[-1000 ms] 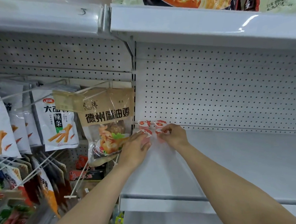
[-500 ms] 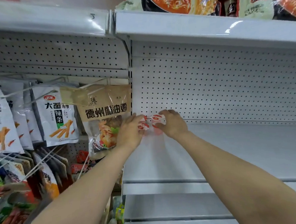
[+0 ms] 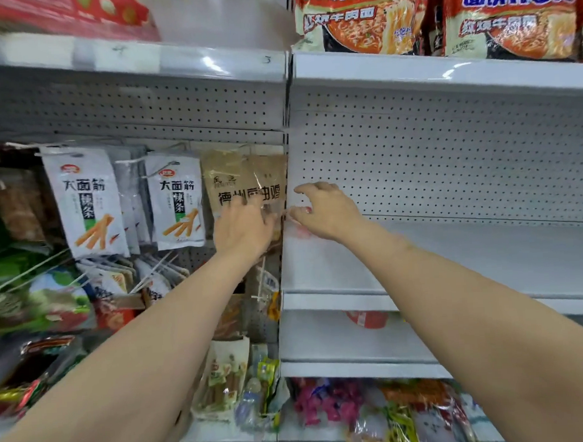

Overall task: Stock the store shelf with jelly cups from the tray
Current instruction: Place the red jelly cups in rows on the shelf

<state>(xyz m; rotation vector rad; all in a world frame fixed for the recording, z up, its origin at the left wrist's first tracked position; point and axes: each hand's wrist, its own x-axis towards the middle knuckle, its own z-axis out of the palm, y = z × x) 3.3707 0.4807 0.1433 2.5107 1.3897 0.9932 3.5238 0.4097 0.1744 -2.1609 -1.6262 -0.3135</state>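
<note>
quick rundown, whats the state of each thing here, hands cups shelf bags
left hand: fingers extended, at the shelf's left edge, grip unclear
right hand: fingers curled over the jelly cups
jelly cups: at the shelf's back left corner, mostly hidden
shelf: otherwise bare
brown snack bag: hanging on a hook
noodle packs: upright on the upper shelf

Bare forearms and hands (sleeveless)

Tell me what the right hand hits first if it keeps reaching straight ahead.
Probably the jelly cups under its fingers, then the pegboard back panel just behind. The right hand hides most of them, so depth is uncertain.
</note>
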